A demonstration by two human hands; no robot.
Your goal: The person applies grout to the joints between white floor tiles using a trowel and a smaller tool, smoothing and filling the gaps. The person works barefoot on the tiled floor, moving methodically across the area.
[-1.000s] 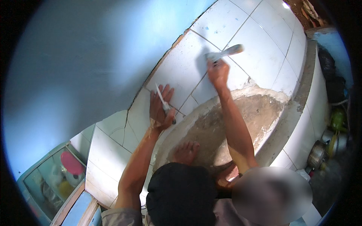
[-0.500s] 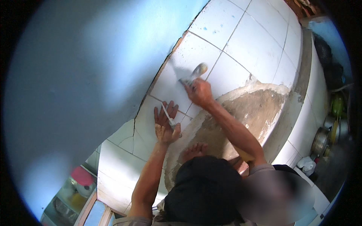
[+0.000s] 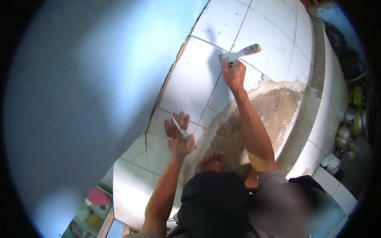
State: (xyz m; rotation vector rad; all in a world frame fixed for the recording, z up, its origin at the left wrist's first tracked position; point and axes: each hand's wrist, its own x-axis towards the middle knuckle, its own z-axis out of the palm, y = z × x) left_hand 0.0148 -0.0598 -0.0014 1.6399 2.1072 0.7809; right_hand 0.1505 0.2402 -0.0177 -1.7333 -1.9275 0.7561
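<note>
My right hand (image 3: pixel 234 73) is closed on a putty knife (image 3: pixel 249 50), gripping it at the metal blade, with the mottled handle sticking out to the upper right. It is over the white wall tiles (image 3: pixel 184 75), near a grout joint. My left hand (image 3: pixel 179 137) rests lower down against the tiles with its fingers spread. A thin, pale-bladed tool (image 3: pixel 179 126) lies slantwise across this hand, caught by the thumb; its exact kind is unclear.
A blue wall (image 3: pixel 87 91) borders the tiles along a cracked, broken edge. A rough brown cement patch (image 3: pixel 274 107) lies right of my hands, with a bare foot (image 3: pixel 213 162) at its lower end. Pots (image 3: pixel 343 135) and a green bottle (image 3: pixel 357 95) stand far right. A dark cap (image 3: pixel 214 204) fills the lower middle.
My right hand has moved up and right with the putty knife, away from the broken edge. The left hand keeps its place on the tiles; the whole view has shifted slightly.
</note>
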